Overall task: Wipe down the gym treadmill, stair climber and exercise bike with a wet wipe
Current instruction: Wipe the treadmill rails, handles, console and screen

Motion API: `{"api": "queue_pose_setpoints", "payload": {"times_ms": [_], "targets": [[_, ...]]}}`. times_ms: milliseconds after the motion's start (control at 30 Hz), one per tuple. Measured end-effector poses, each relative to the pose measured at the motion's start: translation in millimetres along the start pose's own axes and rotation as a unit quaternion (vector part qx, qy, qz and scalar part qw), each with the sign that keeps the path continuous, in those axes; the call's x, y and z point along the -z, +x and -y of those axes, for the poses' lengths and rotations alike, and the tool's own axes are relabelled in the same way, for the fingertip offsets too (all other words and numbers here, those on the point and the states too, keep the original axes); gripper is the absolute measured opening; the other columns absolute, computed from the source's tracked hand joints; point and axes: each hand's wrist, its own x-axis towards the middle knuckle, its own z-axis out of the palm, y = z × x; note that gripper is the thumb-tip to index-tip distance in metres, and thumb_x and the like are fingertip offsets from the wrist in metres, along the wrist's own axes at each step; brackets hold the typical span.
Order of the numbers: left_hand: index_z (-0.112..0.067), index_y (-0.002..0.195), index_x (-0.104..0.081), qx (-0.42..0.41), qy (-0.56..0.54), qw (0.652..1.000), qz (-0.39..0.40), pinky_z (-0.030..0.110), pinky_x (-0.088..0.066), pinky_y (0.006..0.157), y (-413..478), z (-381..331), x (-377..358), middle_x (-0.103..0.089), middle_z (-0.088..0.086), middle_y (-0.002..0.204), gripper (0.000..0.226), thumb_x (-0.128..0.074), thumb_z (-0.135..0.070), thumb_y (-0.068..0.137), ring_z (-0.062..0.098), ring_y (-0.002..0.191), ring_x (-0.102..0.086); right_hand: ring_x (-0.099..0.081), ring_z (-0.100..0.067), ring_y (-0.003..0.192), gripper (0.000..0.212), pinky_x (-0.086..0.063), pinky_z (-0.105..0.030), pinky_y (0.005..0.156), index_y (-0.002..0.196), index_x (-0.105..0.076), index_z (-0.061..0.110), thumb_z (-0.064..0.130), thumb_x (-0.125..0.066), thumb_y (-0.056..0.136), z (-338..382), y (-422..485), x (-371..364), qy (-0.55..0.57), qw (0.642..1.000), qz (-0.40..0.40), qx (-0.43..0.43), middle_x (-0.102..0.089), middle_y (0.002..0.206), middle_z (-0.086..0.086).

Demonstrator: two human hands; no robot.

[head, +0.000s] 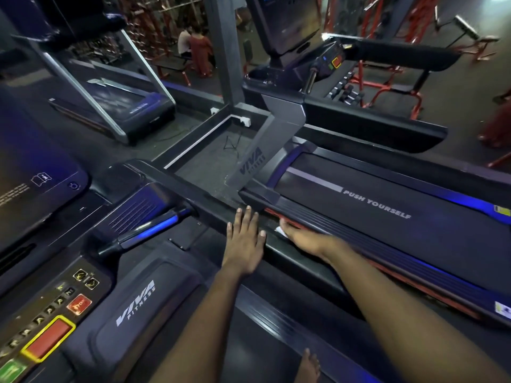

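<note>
wet wipe (280, 231): only a white scrap shows, under the right hand (301, 239), at the red edge of the neighbouring treadmill's side rail (331, 225); right hand lies palm-down over it, fingertips tucked out of sight, so can't tell how far they curl; left hand (244, 241) flat, fingers straight and spread, resting on the near treadmill's dark handrail (298, 261), holding nothing; belt (387, 230) marked PUSH YOURSELF just beyond; console (83, 313) with red stop button (47, 338) lower left; bare foot (308, 366) at bottom edge
</note>
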Motion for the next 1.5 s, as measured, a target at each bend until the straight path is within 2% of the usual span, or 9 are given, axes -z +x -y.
{"api": "queue_pose_setpoints", "payload": {"times_ms": [233,400,567,733,900,1033,1167,1267,1500], "targets": [[-0.02,0.162,-0.005,0.019,0.017,0.999,0.035,0.042,0.016,0.12,1.5,-2.9,-1.6,0.013,-0.004,0.17,0.062,-0.024,-0.042,0.108,0.014,0.152,0.024,-0.009,-0.016,0.156,0.13,-0.007,-0.046,0.127,0.16,-0.024,0.036,0.11,-0.021,0.053,-19.7,-20.7,10.0,0.027,0.999,0.009,-0.045,-0.009,0.169,0.009],[-0.02,0.163,-0.003,0.029,0.021,0.998,0.05,0.043,0.015,0.121,4.6,-3.2,-0.1,0.013,-0.003,0.17,0.062,-0.025,-0.042,0.108,0.015,0.153,0.023,-0.007,-0.015,0.156,0.089,-0.005,-0.041,0.127,0.162,-0.016,0.033,0.085,-0.014,0.089,-8.4,-12.7,6.8,0.048,0.998,0.04,0.0,-0.006,0.17,0.005],[-0.023,0.163,-0.004,0.038,0.013,0.998,0.052,0.041,0.017,0.12,2.8,-5.0,2.4,0.015,-0.005,0.169,0.061,-0.025,-0.041,0.109,0.013,0.152,0.025,0.004,-0.021,0.156,0.096,-0.003,-0.048,0.123,0.159,-0.017,0.039,0.093,-0.01,0.081,-43.2,-31.5,34.4,-0.022,0.988,0.108,-0.106,0.004,0.169,0.007],[-0.024,0.163,-0.003,0.061,0.038,0.995,0.07,0.042,0.014,0.122,3.0,-10.7,6.2,0.014,-0.005,0.169,0.06,-0.026,-0.04,0.109,0.014,0.153,0.022,-0.003,-0.002,0.151,0.084,0.003,-0.036,0.125,0.16,-0.022,0.035,0.082,-0.01,0.091,-23.0,-33.0,24.4,0.072,0.985,0.145,0.057,-0.008,0.165,0.02],[-0.026,0.162,0.002,0.1,0.065,0.989,0.084,0.044,0.01,0.123,3.1,-18.7,11.8,0.018,-0.006,0.168,0.061,-0.025,-0.043,0.109,0.016,0.153,0.023,-0.014,-0.025,0.156,0.078,-0.013,-0.042,0.126,0.163,-0.002,0.018,0.066,-0.016,0.103,-43.3,-49.5,-7.1,-0.247,0.962,-0.022,0.118,-0.006,0.17,-0.006],[-0.027,0.162,0.003,0.122,0.084,0.987,0.056,0.046,0.005,0.124,-3.2,-23.9,8.8,0.016,-0.005,0.169,0.062,-0.024,-0.043,0.109,0.017,0.155,0.016,0.02,-0.023,0.154,0.086,0.013,-0.037,0.125,0.158,0.018,0.01,0.064,-0.021,0.103,-88.0,-78.9,-38.6,-0.406,0.882,-0.124,0.204,0.026,0.166,-0.008],[-0.023,0.163,-0.005,0.127,0.098,0.987,0.026,0.048,0.005,0.124,-13.2,-40.1,-0.4,0.012,-0.003,0.17,0.06,-0.027,-0.04,0.11,0.018,0.155,0.014,0.003,-0.027,0.157,0.086,0.003,-0.039,0.127,0.161,0.008,0.006,0.061,-0.026,0.104,-77.3,-69.4,-28.7,-0.367,0.9,-0.121,0.2,0.01,0.169,-0.014],[-0.023,0.162,-0.014,0.127,0.046,0.991,-0.018,0.05,0.007,0.123,-25.8,-59.7,-16.9,0.007,-0.005,0.17,0.056,-0.03,-0.037,0.11,0.017,0.156,0.013,-0.025,-0.03,0.152,0.079,-0.019,-0.039,0.122,0.161,-0.016,0.009,0.063,-0.024,0.104,-61.4,-53.7,2.8,-0.21,0.967,-0.033,0.138,-0.022,0.166,-0.017],[-0.023,0.162,0.005,0.16,0.01,0.987,-0.031,0.047,0.011,0.123,-44.1,-82.8,-48.0,0.017,-0.011,0.168,0.064,-0.026,-0.041,0.109,0.009,0.152,0.022,0.001,-0.015,0.156,0.092,-0.001,-0.048,0.124,0.16,-0.009,0.041,0.09,-0.009,0.083,-111.8,-57.7,64.7,0.008,0.977,0.207,0.043,0.003,0.169,0.012]]}}
